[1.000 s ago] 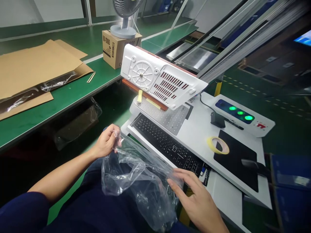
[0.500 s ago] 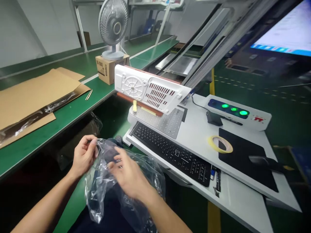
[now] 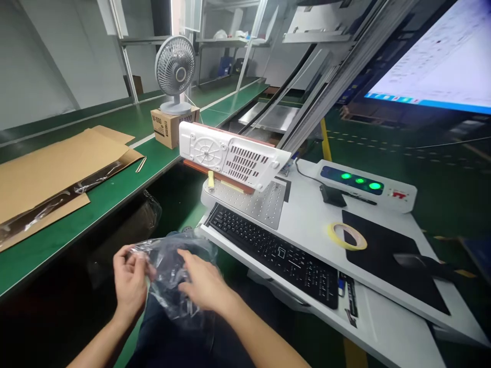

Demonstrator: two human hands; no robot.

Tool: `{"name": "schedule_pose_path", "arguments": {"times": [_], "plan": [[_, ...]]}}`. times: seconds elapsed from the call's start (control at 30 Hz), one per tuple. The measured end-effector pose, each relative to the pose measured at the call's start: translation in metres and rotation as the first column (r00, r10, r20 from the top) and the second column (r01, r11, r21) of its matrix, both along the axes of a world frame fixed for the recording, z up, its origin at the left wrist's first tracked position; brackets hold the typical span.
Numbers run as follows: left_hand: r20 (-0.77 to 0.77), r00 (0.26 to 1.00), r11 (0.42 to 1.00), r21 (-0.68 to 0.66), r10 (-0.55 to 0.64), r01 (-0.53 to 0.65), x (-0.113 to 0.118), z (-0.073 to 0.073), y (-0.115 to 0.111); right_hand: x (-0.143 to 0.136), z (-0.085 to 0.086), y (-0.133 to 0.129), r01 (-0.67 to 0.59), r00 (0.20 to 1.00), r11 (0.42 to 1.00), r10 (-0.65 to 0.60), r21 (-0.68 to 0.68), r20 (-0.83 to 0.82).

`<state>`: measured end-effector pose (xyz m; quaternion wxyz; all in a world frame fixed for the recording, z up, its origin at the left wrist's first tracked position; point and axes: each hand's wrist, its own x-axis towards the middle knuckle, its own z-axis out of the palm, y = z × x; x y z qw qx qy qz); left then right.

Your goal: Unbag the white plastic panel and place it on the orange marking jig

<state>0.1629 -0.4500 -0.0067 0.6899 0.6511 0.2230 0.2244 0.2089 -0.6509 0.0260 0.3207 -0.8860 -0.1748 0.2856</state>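
Observation:
A crumpled clear plastic bag (image 3: pixel 169 276) hangs over my lap. My left hand (image 3: pixel 132 278) pinches its edge at the left, with the fingers closed on the thin film. Against the right part of the bag lies my right hand (image 3: pixel 205 283), its index finger stretched out and the thumb apart; it touches the film without closing on it. Beyond my hands, a white vented plastic panel (image 3: pixel 233 158) stands tilted on a reddish-brown support above a perforated metal plate (image 3: pixel 264 207). Whether the bag holds anything, I cannot make out.
A keyboard (image 3: pixel 276 255) sits in the white workstation's tray. Right of it are a yellow tape roll (image 3: pixel 347 236), a mouse pad (image 3: pixel 399 271) and a mouse (image 3: pixel 408 261). On the green bench at left lie cardboard sheets (image 3: pixel 65 158) and a fan (image 3: pixel 175 71) on a carton (image 3: pixel 164 128).
The bag has been gathered into a smaller bunch and its hanging left end has come up. Both hands sit slightly lower in view. The camera has tilted up a little.

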Motion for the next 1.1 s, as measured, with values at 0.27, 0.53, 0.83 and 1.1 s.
{"name": "schedule_pose_path", "arguments": {"times": [0.27, 0.53, 0.83, 1.1], "plan": [[-0.153, 0.833, 0.826, 0.122, -0.532, 0.550, 0.014, -0.026, -0.026, -0.008, -0.016, -0.104, 0.433, 0.888, 0.893, -0.398, -0.122, 0.232], [-0.360, 0.621, 0.340, 0.597, -0.696, 0.727, 0.028, -0.013, -0.024, -0.014, -0.005, -0.076, 0.166, 0.966, 0.983, -0.177, 0.073, 0.187], [-0.431, 0.826, 0.683, 0.480, -0.363, 0.551, 0.037, -0.014, 0.007, -0.007, -0.014, -0.116, 0.241, 0.964, 0.933, -0.197, -0.266, 0.181], [-0.588, 0.679, 0.446, 0.514, -0.439, 0.733, 0.040, -0.029, 0.002, -0.028, -0.058, -0.153, 0.507, 0.839, 0.828, -0.412, -0.237, 0.355]]}}
